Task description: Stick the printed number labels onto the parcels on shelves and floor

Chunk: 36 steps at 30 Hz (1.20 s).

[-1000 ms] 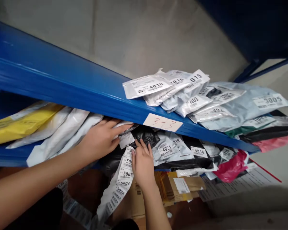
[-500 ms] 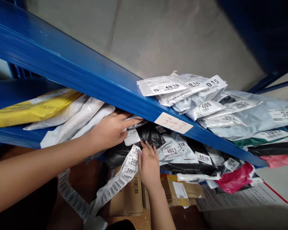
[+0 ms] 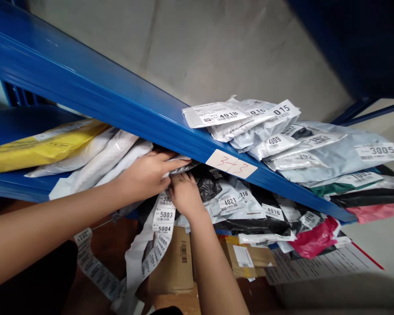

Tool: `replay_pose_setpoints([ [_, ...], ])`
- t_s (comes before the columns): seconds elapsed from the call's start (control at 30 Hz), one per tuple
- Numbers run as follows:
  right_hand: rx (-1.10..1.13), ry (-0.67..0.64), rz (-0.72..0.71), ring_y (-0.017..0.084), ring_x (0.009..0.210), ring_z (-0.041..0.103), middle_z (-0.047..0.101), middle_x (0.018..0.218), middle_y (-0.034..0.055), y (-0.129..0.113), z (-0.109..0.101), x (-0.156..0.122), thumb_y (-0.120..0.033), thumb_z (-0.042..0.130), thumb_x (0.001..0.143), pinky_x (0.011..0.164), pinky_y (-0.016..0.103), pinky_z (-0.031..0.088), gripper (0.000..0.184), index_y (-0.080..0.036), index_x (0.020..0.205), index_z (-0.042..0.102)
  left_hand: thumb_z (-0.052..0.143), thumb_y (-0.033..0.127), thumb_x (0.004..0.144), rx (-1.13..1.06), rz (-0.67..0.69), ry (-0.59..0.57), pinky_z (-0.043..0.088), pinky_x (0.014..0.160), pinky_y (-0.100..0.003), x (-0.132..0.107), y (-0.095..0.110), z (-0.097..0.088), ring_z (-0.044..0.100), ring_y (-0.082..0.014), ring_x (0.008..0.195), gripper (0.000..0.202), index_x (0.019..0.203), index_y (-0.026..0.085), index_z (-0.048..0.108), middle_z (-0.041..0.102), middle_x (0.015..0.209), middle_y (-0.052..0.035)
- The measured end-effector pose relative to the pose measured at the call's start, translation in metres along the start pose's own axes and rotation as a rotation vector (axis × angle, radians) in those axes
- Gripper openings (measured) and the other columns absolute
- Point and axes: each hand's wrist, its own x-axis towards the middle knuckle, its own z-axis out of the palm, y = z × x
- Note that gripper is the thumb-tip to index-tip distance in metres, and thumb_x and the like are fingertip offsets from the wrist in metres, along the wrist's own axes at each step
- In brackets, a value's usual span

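Observation:
My left hand (image 3: 146,173) reaches under the blue shelf beam, gripping the edge of a silvery plastic parcel (image 3: 180,165), its index finger stretched along it; some fingers are hidden. Just right of it, my right hand (image 3: 186,194) has its fingertips in among the parcels, beside a crumpled black parcel (image 3: 210,189). The upper end of a strip of number labels (image 3: 164,215) lies at its thumb, held there. This strip, with printed numbers such as 5003 and 5004, hangs down in a curl towards the floor.
The blue beam (image 3: 118,100) slants across, bearing a handwritten card (image 3: 231,164). White and grey parcels (image 3: 265,127) lie above it at right; a yellow parcel (image 3: 49,146) lies below at left. Cardboard boxes (image 3: 170,267) stand beneath, and a pink parcel (image 3: 318,240) juts out.
My right hand has moved left and up, with the label strip's upper end, close against my left hand. The strip now hangs more steeply. My left hand has kept its place on the parcels.

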Motion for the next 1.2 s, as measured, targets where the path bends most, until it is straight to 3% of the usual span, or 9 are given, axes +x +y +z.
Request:
replay_pose_setpoints([
  [0.13, -0.019, -0.116, 0.085, 0.032, 0.125, 0.045, 0.059, 0.126, 0.0223, 0.001, 0.023, 0.016, -0.017, 0.047, 0.083, 0.108, 0.044, 0.027, 0.035, -0.002, 0.112, 0.061, 0.051, 0.009, 0.074, -0.025, -0.009, 0.003, 0.053, 0.089, -0.041, 0.000, -0.003, 0.001, 0.061, -0.0270, 0.110, 0.058, 0.129, 0.023, 0.056, 0.063, 0.125, -0.0067],
  [0.3, -0.019, -0.052, 0.092, 0.035, 0.128, 0.044, 0.054, 0.132, 0.0247, 0.004, 0.038, 0.006, -0.015, 0.043, 0.085, 0.108, 0.046, 0.027, 0.037, 0.001, 0.114, 0.059, 0.052, 0.009, 0.073, -0.035, -0.037, -0.015, 0.054, 0.086, -0.039, 0.002, -0.002, 0.000, 0.062, -0.0260, 0.106, 0.058, 0.128, 0.026, 0.056, 0.065, 0.122, -0.0047],
  [0.53, -0.003, -0.007, 0.084, 0.035, 0.127, 0.046, 0.054, 0.131, 0.0255, 0.006, 0.041, 0.004, -0.015, 0.045, 0.084, 0.107, 0.048, 0.029, 0.035, 0.000, 0.112, 0.060, 0.051, 0.007, 0.074, -0.043, -0.039, 0.010, 0.053, 0.087, -0.040, 0.002, 0.000, 0.000, 0.062, -0.0261, 0.105, 0.058, 0.128, 0.026, 0.056, 0.064, 0.124, -0.0048],
  [0.77, 0.008, -0.045, 0.096, 0.035, 0.126, 0.045, 0.054, 0.131, 0.0257, 0.004, 0.038, 0.006, -0.016, 0.047, 0.084, 0.108, 0.046, 0.028, 0.035, 0.001, 0.111, 0.060, 0.051, 0.008, 0.073, -0.001, -0.044, -0.032, 0.052, 0.087, -0.038, 0.003, 0.003, 0.000, 0.061, -0.0252, 0.107, 0.059, 0.128, 0.026, 0.055, 0.062, 0.126, -0.0038],
  [0.87, 0.058, -0.015, 0.069, 0.032, 0.118, 0.052, 0.062, 0.119, 0.0234, 0.004, 0.027, -0.002, -0.014, 0.048, 0.083, 0.107, 0.044, 0.029, 0.027, -0.003, 0.103, 0.062, 0.050, 0.007, 0.074, 0.040, -0.030, -0.063, 0.052, 0.087, -0.038, 0.001, 0.009, 0.003, 0.060, -0.0250, 0.105, 0.059, 0.130, 0.027, 0.054, 0.061, 0.126, -0.0048],
  [0.93, 0.183, 0.028, 0.029, 0.027, 0.102, 0.059, 0.068, 0.100, 0.0160, 0.007, 0.016, -0.017, -0.016, 0.049, 0.084, 0.100, 0.040, 0.036, 0.017, -0.011, 0.091, 0.063, 0.049, 0.006, 0.076, 0.066, -0.009, -0.123, 0.052, 0.084, -0.037, -0.001, 0.016, 0.008, 0.059, -0.0249, 0.103, 0.058, 0.129, 0.026, 0.055, 0.062, 0.125, -0.0063],
  [1.0, 0.399, 0.085, 0.049, 0.021, 0.083, 0.060, 0.066, 0.082, 0.0074, 0.011, 0.006, -0.039, -0.024, 0.048, 0.088, 0.083, 0.033, 0.044, 0.015, -0.017, 0.081, 0.060, 0.048, 0.003, 0.077, 0.073, 0.031, -0.184, 0.052, 0.084, -0.036, -0.002, 0.021, 0.016, 0.057, -0.0254, 0.104, 0.057, 0.129, 0.025, 0.055, 0.060, 0.126, -0.0075],
  [1.1, 0.846, 0.137, 0.273, 0.015, 0.064, 0.053, 0.059, 0.068, 0.0011, 0.021, -0.003, -0.072, -0.041, 0.048, 0.089, 0.059, 0.026, 0.041, 0.026, -0.019, 0.077, 0.056, 0.047, 0.002, 0.079, 0.047, 0.072, -0.203, 0.051, 0.086, -0.035, -0.004, 0.026, 0.028, 0.052, -0.0263, 0.111, 0.056, 0.129, 0.025, 0.055, 0.057, 0.129, -0.0075],
  [1.2, 1.173, 0.141, 0.464, 0.012, 0.057, 0.046, 0.053, 0.063, -0.0019, 0.030, -0.006, -0.090, -0.051, 0.053, 0.083, 0.054, 0.024, 0.038, 0.034, -0.018, 0.075, 0.054, 0.052, 0.005, 0.078, -0.010, 0.061, -0.170, 0.049, 0.090, -0.040, -0.010, 0.032, 0.035, 0.047, -0.0290, 0.118, 0.053, 0.127, 0.025, 0.056, 0.053, 0.133, -0.0097],
])
